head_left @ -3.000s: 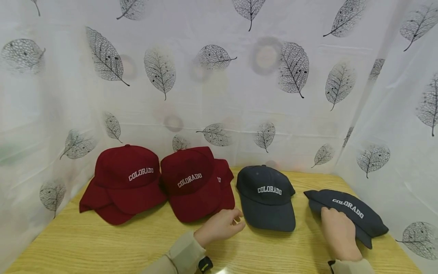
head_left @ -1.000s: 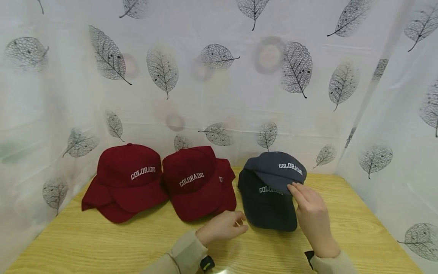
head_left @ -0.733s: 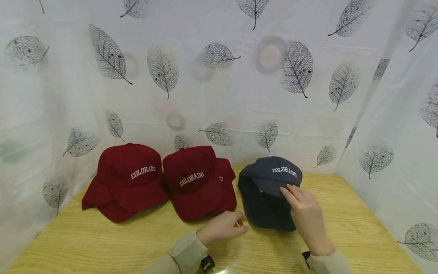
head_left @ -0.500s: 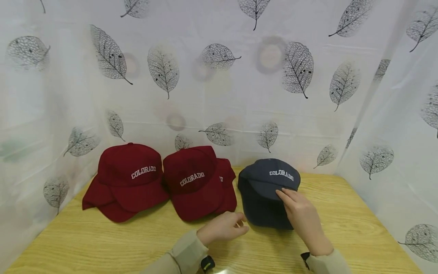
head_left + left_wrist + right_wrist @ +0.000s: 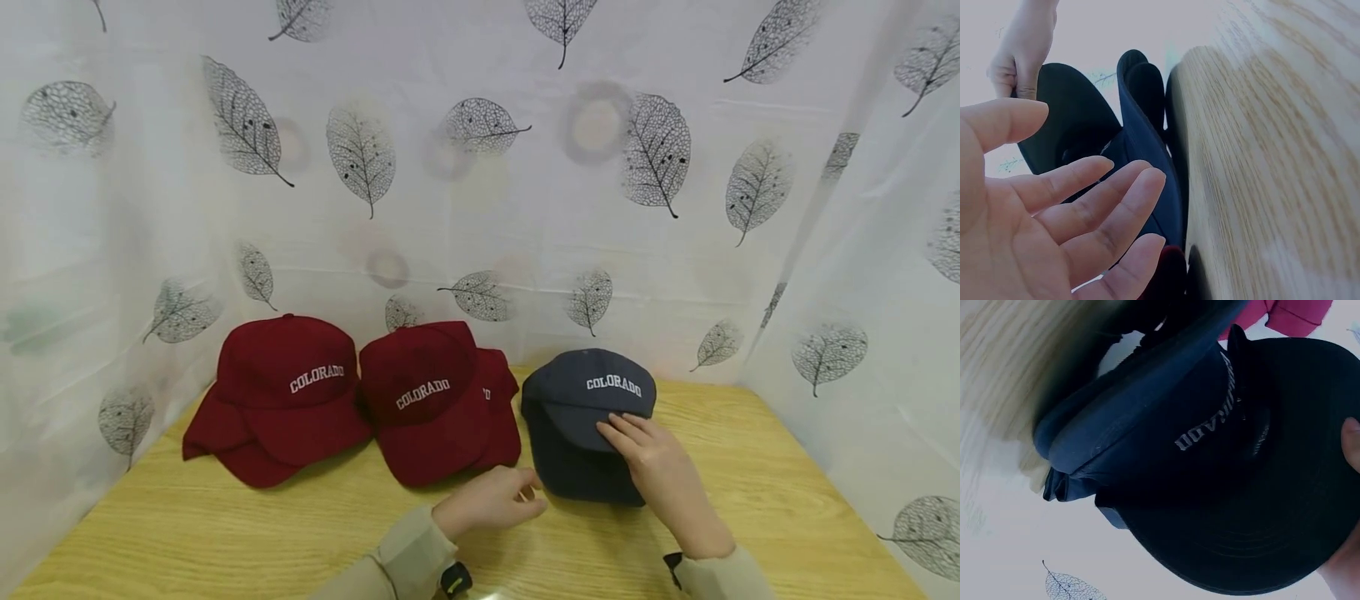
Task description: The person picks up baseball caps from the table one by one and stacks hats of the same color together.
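My right hand [image 5: 662, 477] pinches the brim of a navy baseball cap [image 5: 581, 379] lettered COLORADO, fingers on top and the thumb beneath, as the right wrist view shows. This cap sits over a second navy cap [image 5: 573, 477], whose brim juts out below it; in the right wrist view the lower cap's lettering [image 5: 1204, 431] shows under the raised brim. My left hand [image 5: 489, 498] stays just above the table, left of the navy caps, fingers loosely bent and holding nothing. The left wrist view shows its palm [image 5: 1016, 237] facing the caps.
Two overlapping pairs of dark red COLORADO caps stand left: one pair's front cap [image 5: 288, 400] at far left, the other's front cap [image 5: 420, 400] beside the navy ones. The wooden table [image 5: 225, 542] is backed by a white leaf-print curtain [image 5: 510, 217].
The navy cap at far right has been lifted by my right hand and carried left onto the other navy cap. It has since settled lower. My left hand has hardly moved.
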Demonstrator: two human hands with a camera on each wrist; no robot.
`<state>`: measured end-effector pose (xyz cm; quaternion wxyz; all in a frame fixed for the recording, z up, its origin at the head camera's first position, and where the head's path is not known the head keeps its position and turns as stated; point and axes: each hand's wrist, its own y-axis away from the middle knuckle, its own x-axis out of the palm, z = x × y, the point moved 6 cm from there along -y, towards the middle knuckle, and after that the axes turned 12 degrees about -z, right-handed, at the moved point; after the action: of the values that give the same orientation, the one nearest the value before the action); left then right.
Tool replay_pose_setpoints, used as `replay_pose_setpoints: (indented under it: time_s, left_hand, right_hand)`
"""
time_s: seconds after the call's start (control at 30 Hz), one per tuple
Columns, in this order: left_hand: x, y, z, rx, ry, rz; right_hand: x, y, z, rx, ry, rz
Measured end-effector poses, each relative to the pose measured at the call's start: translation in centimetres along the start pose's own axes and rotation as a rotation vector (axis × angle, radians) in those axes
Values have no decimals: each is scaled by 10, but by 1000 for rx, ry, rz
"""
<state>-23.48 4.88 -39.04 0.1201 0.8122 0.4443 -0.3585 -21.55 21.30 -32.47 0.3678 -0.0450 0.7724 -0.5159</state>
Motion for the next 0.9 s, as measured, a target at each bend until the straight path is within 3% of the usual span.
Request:
replay_pose_setpoints:
  time_s: [0.1,0.33,0.57,0.7,0.9]
  left_hand:
    - [0,0,0,1,1,-7]
    - [0,0,0,-5,-12,-7]
    - [2,1,2,-13,-5,4]
    - [3,0,3,-16,-4,12]
    - [3,0,2,0,-17,9]
  right_hand:
    - [3,0,2,8,17,44]
    - [21,5,4,97,-33,367]
    - [34,13,8,99,-120,593]
    - [39,17,9,122,-167,668]
    - [41,20,9,142,-193,698]
